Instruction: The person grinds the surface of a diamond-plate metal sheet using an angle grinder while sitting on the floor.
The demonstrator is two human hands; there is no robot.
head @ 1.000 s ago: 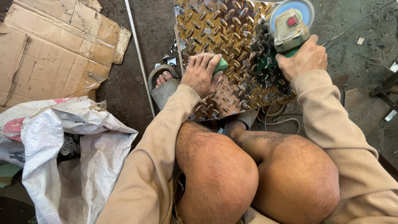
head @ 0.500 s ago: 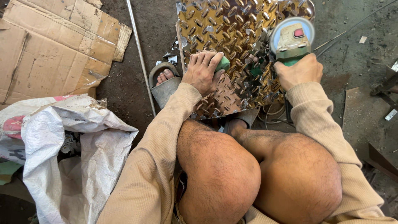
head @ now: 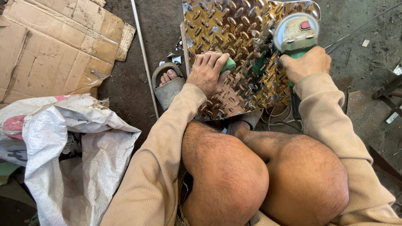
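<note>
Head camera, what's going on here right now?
A person squats over a shiny diamond-pattern metal sheet lying on the dirt ground. The right hand grips the body of a green angle grinder held at the sheet, while the left hand holds its green side handle. A sandalled foot rests beside the sheet. Flattened cardboard and a white sack lie off to the left.

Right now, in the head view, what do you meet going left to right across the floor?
White woven sack → cardboard sheet → thin metal rod → sandalled foot → left hand on the chequered metal plate → angle grinder, held by the right hand.
</note>
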